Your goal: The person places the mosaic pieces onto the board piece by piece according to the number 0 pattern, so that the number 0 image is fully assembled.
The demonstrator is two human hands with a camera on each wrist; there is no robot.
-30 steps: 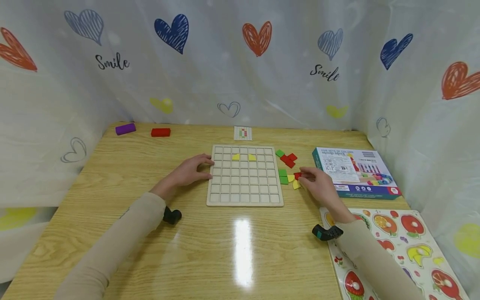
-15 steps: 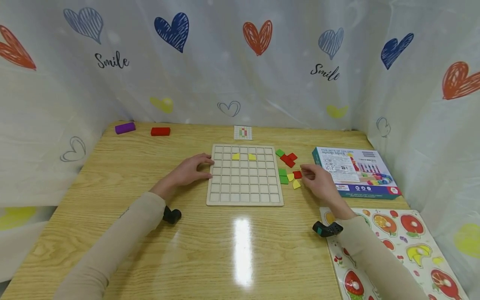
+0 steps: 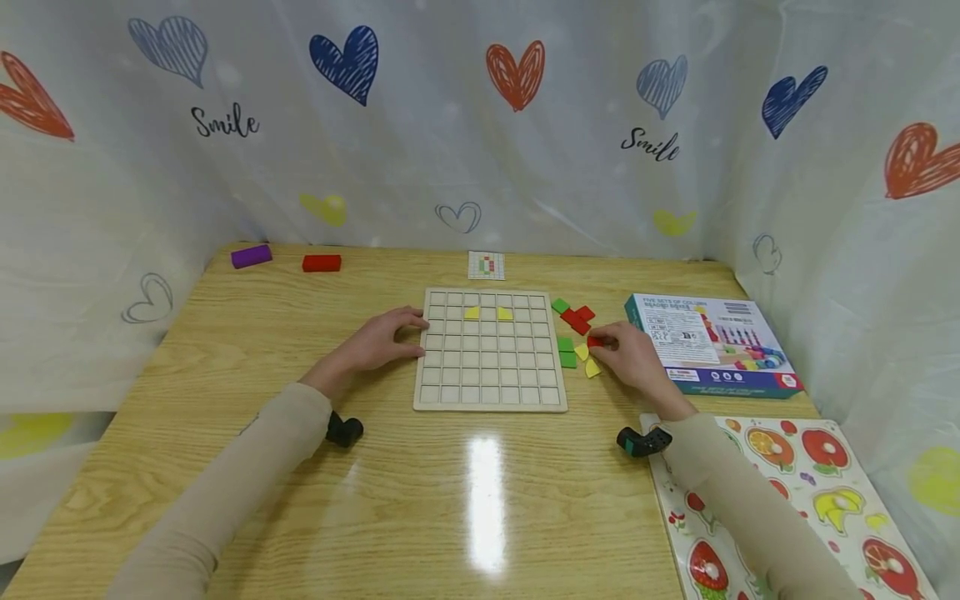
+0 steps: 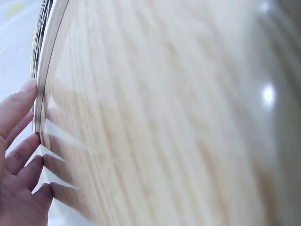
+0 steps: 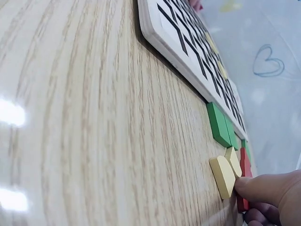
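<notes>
Your right hand (image 3: 628, 357) sits nearest the loose pieces, fingers curled in, fingertips (image 5: 254, 188) pinching the red tile (image 3: 596, 342) at its edges, just off the right rim of the grid board (image 3: 489, 403). That tile looks like a thin, flat, stiff wooden square with a painted red face, so you can expect it to be light and rigid, not fragile, but smooth enough to slide on this glossy table (image 3: 480, 500); thumb and forefinger on opposite side edges looks like the surest hold, since the face gives little to grab. Right beside your fingertips lie two yellow pieces (image 5: 224, 174), touching each other, with green tiles (image 3: 567, 352) just beyond them against the board's side. Further out, more red and green tiles (image 3: 573, 315) cluster near the board's far right corner. Your left hand (image 3: 378, 340) lies flat, fingers straight and close together, tips touching the board's left edge. Two yellow pieces (image 3: 487, 314) already sit in the board's second row. Past the board lies a small pattern card (image 3: 486, 266).
</notes>
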